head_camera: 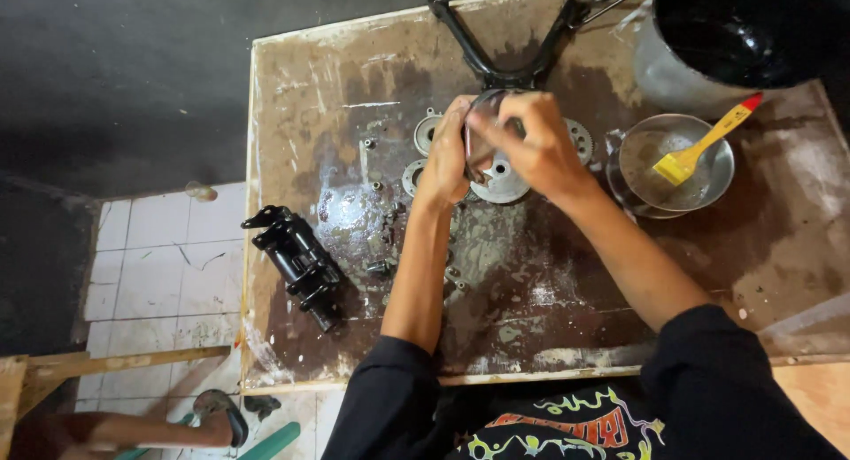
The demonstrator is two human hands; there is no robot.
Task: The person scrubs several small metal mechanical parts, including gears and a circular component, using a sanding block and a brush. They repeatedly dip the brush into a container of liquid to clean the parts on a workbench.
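Both my hands meet over the middle of a stained wooden workbench [708, 274]. My left hand [445, 159] and my right hand [529, 141] together grip a round, dark metal engine part [479, 146], held on edge above the bench. Under them lies a grey round metal disc with holes [503, 181]. Toothed gear parts sit beside it, one on the left [427, 134] and one on the right [581, 139]. Another small ring part [413, 177] lies by my left wrist.
A black Y-shaped metal bracket [513, 66] lies at the far edge. A metal bowl [717, 172] holding a yellow brush with a red handle tip [704, 146] stands right, a large dark pot [699, 61] behind it. A black cylindrical assembly [299, 263] lies near the left edge. Small bolts are scattered about.
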